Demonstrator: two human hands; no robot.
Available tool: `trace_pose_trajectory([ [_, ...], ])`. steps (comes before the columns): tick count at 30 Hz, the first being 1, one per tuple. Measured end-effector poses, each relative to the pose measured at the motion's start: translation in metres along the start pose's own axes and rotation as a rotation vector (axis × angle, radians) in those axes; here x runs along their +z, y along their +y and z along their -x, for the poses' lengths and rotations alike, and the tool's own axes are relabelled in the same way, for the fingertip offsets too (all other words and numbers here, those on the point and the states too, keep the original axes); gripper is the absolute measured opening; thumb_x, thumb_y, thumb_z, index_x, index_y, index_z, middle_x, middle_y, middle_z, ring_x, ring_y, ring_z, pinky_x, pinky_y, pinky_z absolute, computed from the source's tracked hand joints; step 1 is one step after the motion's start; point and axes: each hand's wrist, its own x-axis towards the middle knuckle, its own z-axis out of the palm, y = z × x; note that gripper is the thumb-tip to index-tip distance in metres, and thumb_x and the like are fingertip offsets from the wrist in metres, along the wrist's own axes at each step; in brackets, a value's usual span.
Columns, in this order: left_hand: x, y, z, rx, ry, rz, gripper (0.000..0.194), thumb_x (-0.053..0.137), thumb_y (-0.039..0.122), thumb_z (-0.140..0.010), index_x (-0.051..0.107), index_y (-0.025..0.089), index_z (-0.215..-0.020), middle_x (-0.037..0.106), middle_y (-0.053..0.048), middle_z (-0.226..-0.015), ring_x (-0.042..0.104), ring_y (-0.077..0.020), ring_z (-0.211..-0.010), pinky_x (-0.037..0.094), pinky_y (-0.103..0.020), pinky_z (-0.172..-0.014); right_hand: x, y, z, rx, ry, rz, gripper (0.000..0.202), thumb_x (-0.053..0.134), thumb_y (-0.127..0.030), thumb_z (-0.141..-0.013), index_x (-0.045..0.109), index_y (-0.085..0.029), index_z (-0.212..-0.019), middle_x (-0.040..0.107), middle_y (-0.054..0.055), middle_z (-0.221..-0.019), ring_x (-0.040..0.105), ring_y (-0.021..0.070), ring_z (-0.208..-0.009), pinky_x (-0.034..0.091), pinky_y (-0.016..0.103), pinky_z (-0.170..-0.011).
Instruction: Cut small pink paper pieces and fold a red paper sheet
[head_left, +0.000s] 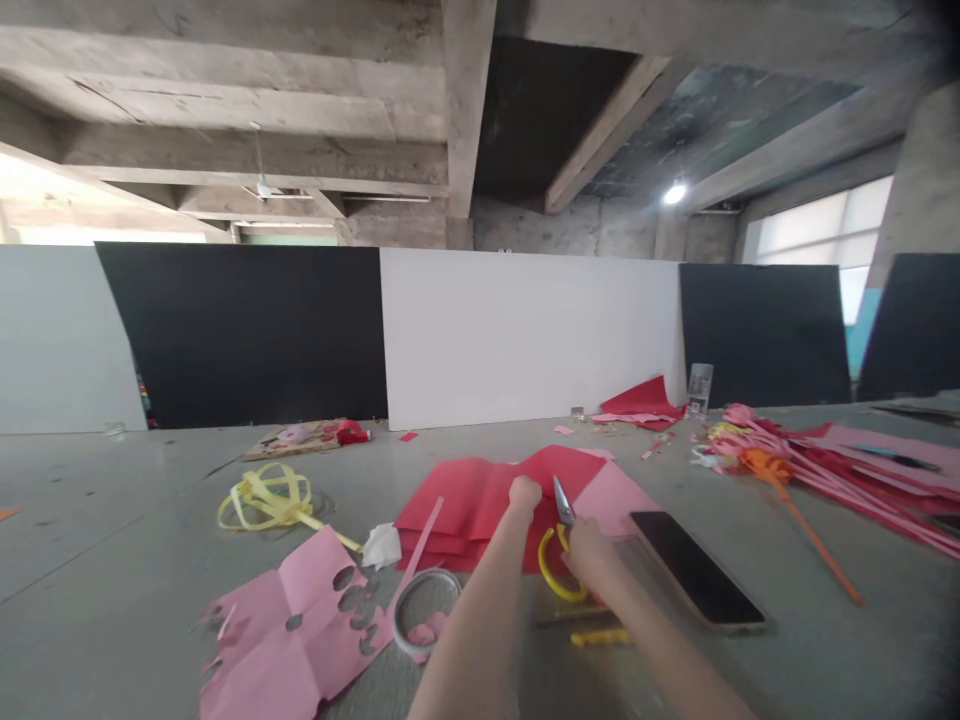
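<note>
Red paper sheets [457, 500], creased and layered, lie in front of me with a pink sheet [619, 500] under their right side. My left hand [525, 492] is closed over the middle of the red paper and seems to grip it; the fingertips are hidden. Just right of it, my right hand [589, 548] is closed on a pair of scissors [555, 565] with yellow handles. The scissors' blades point up and away, over the red paper. A phone [697, 570] lies right of my right hand.
A tape roll [426, 612] and a pink sheet with cut holes [300, 640] lie left. Yellow ribbon [270, 500] sits beyond a white scrap [382, 546]. Pink strips [787, 470] and an orange stick [821, 545] lie right. A clear cup [699, 390] stands near the white panel [532, 340].
</note>
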Motion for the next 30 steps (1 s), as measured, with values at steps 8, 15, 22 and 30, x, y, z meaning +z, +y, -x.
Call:
trace_pose_trajectory([
  [8, 0.003, -0.02, 0.012, 0.135, -0.045, -0.451, 0.026, 0.05, 0.027, -0.088, 0.051, 0.016, -0.112, 0.052, -0.008, -0.113, 0.055, -0.0209, -0.093, 0.047, -0.04, -0.077, 0.006, 0.0, -0.004, -0.013, 0.005, 0.03, 0.018, 0.054, -0.025, -0.084, 0.057, -0.012, -0.096, 0.059, 0.007, -0.101, 0.056, 0.0196, -0.093, 0.047, 0.038, -0.079],
  [15, -0.018, -0.03, 0.033, 0.227, -0.105, -0.617, 0.027, 0.051, 0.028, -0.088, 0.051, 0.016, -0.112, 0.052, -0.008, -0.113, 0.055, -0.0212, -0.093, 0.047, -0.041, -0.077, 0.0, 0.003, 0.002, -0.022, 0.005, -0.018, 0.022, 0.056, -0.026, -0.083, 0.056, -0.012, -0.101, 0.058, 0.007, -0.102, 0.056, 0.02, -0.092, 0.047, 0.038, -0.077],
  [22, -0.043, -0.046, 0.063, 0.241, -0.192, -0.662, 0.028, 0.051, 0.028, -0.088, 0.05, 0.015, -0.112, 0.053, -0.008, -0.11, 0.056, -0.0208, -0.091, 0.048, -0.04, -0.075, 0.002, 0.003, 0.0, -0.001, 0.013, -0.065, 0.023, 0.055, -0.027, -0.084, 0.055, -0.013, -0.102, 0.057, 0.007, -0.105, 0.056, 0.0202, -0.093, 0.047, 0.039, -0.078],
  [30, -0.04, -0.043, 0.08, 0.203, -0.186, -0.662, 0.028, 0.052, 0.027, -0.087, 0.05, 0.015, -0.112, 0.053, -0.008, -0.11, 0.056, -0.0206, -0.09, 0.048, -0.039, -0.074, 0.005, 0.005, -0.003, -0.003, 0.003, -0.069, 0.023, 0.054, -0.026, -0.085, 0.055, -0.013, -0.103, 0.056, 0.007, -0.106, 0.056, 0.02, -0.092, 0.047, 0.039, -0.078],
])
